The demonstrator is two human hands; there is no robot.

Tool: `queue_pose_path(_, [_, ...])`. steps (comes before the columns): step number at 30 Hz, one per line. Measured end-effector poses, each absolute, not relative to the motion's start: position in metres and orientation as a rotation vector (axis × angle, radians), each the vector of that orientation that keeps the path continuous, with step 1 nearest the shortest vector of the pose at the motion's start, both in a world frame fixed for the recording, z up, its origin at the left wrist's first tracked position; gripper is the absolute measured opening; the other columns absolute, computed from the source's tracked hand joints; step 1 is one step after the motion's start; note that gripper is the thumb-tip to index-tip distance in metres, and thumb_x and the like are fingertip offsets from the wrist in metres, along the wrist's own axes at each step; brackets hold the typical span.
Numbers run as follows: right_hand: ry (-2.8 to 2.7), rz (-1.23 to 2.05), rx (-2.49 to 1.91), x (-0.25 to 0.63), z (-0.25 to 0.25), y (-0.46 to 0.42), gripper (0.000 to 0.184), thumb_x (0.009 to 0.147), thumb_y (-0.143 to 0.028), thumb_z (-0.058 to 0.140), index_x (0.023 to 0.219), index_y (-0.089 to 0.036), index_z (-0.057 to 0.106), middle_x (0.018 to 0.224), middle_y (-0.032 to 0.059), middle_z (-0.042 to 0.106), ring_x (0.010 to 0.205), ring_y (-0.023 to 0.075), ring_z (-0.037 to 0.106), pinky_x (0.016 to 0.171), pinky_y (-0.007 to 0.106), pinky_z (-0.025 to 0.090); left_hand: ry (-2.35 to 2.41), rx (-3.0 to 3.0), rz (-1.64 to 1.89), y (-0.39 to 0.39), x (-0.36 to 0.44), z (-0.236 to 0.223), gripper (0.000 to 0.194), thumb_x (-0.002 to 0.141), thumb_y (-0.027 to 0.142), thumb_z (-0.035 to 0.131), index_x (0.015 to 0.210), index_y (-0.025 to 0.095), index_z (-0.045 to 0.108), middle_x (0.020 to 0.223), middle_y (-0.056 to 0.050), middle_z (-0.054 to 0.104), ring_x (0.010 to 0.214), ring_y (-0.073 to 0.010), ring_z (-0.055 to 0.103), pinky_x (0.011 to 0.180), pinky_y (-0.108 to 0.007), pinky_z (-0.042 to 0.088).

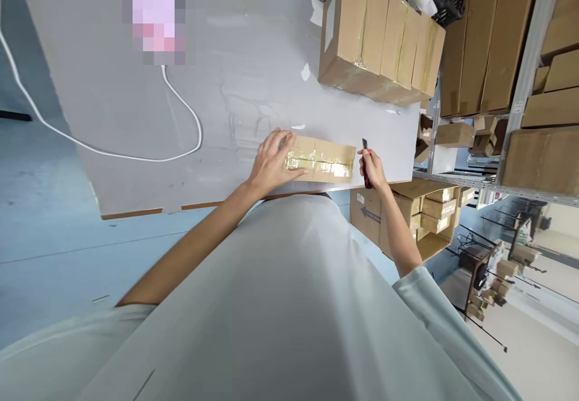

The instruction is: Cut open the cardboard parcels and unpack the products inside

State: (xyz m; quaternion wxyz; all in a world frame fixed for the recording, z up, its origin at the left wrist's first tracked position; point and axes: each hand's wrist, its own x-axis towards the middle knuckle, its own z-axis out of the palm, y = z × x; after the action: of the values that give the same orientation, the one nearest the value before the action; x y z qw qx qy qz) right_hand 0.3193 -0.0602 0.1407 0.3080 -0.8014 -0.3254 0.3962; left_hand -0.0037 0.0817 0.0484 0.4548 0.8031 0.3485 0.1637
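A small taped cardboard box point(321, 160) lies lengthwise near the front edge of the grey table point(217, 33). Shiny clear tape runs along its top seam. My left hand point(274, 160) grips the box's left end, thumb on the near side and fingers over the far side. Just beyond the right end, my right hand point(374, 169) is closed around a red and black utility knife point(367, 169), whose tip points away from me. Knife and box are apart.
Several taped cartons point(380, 45) stand in a row at the back right. A white cable point(136, 158) curves across the table's left side to a blurred object point(154, 15). Below the right edge sits an open carton point(371, 211) holding small boxes. Shelves of cartons point(543, 154) rise at right.
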Motion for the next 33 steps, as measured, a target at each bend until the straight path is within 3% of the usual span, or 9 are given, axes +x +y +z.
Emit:
queue_pose_path(6, [-1.615, 1.145, -2.145, 0.255, 0.151, -0.019, 0.058, 0.110, -0.081, 0.056, 0.086, -0.027, 0.057, 0.064, -0.0064, 0.051, 0.061, 0.0163, 0.053, 0.067, 0.025, 0.041, 0.899, 1.973, 0.450, 0.077, -0.002, 0.050, 0.110, 0.088, 0.060, 0.090, 0.177, 0.017, 0.042, 0.179, -0.025, 0.044, 0.173, -0.0500, 0.030, 0.140, -0.063, 0.026])
queue_pose_path(13, [-1.567, 1.262, -2.240, 0.235, 0.149, -0.029, 0.065, 0.112, -0.085, 0.040, 0.087, -0.028, 0.055, 0.062, -0.0071, 0.056, 0.052, 0.0148, 0.052, 0.066, 0.027, 0.044, 0.973, 1.894, 0.548, 0.073, 0.003, 0.049, 0.108, 0.090, 0.056, 0.089, 0.178, 0.017, 0.041, 0.179, -0.024, 0.045, 0.172, -0.0491, 0.032, 0.139, -0.062, 0.028])
queue_pose_path(16, [-1.687, 1.160, -2.270, 0.235, 0.153, -0.023, 0.060, 0.114, -0.079, 0.048, 0.086, -0.028, 0.058, 0.062, -0.0056, 0.053, 0.059, 0.0180, 0.056, 0.074, 0.029, 0.046, 0.979, 1.859, 0.575, 0.073, 0.002, 0.042, 0.108, 0.089, 0.058, 0.089, 0.178, 0.018, 0.042, 0.180, -0.023, 0.045, 0.172, -0.0480, 0.032, 0.140, -0.061, 0.027])
queue_pose_path(19, [-1.915, 1.156, -2.297, 0.224, 0.158, 0.002, 0.048, 0.116, -0.068, 0.057, 0.097, -0.025, 0.067, 0.072, -0.0005, 0.064, 0.075, 0.0239, 0.069, 0.083, 0.030, 0.048, 0.914, 1.831, 0.596, 0.078, -0.001, 0.032, 0.110, 0.088, 0.064, 0.089, 0.178, 0.020, 0.044, 0.180, -0.020, 0.045, 0.173, -0.0460, 0.031, 0.142, -0.060, 0.025])
queue_pose_path(23, [-2.465, 1.147, -2.371, 0.196, 0.171, 0.044, 0.047, 0.124, -0.057, 0.043, 0.130, -0.019, 0.070, 0.110, 0.0146, 0.084, 0.107, 0.0332, 0.079, 0.093, 0.034, 0.051, 0.846, 1.786, 0.567, 0.082, -0.004, 0.023, 0.114, 0.086, 0.070, 0.090, 0.180, 0.025, 0.043, 0.187, -0.017, 0.037, 0.175, -0.0435, 0.031, 0.143, -0.058, 0.025])
queue_pose_path(27, [-2.848, 1.143, -2.321, 0.176, 0.183, 0.071, 0.053, 0.125, -0.051, 0.033, 0.147, -0.015, 0.065, 0.132, 0.0229, 0.083, 0.123, 0.0362, 0.078, 0.098, 0.038, 0.051, 0.860, 1.752, 0.551, 0.083, -0.003, 0.021, 0.117, 0.084, 0.072, 0.090, 0.181, 0.028, 0.042, 0.190, -0.016, 0.033, 0.176, -0.0431, 0.028, 0.144, -0.059, 0.024])
queue_pose_path(33, [-2.956, 1.169, -2.283, 0.172, 0.192, 0.083, 0.048, 0.125, -0.045, 0.038, 0.150, -0.013, 0.064, 0.133, 0.0242, 0.082, 0.123, 0.0371, 0.078, 0.097, 0.039, 0.051, 0.850, 1.714, 0.546, 0.084, -0.002, 0.022, 0.118, 0.082, 0.071, 0.092, 0.181, 0.030, 0.042, 0.190, -0.014, 0.032, 0.177, -0.0426, 0.028, 0.143, -0.060, 0.025])
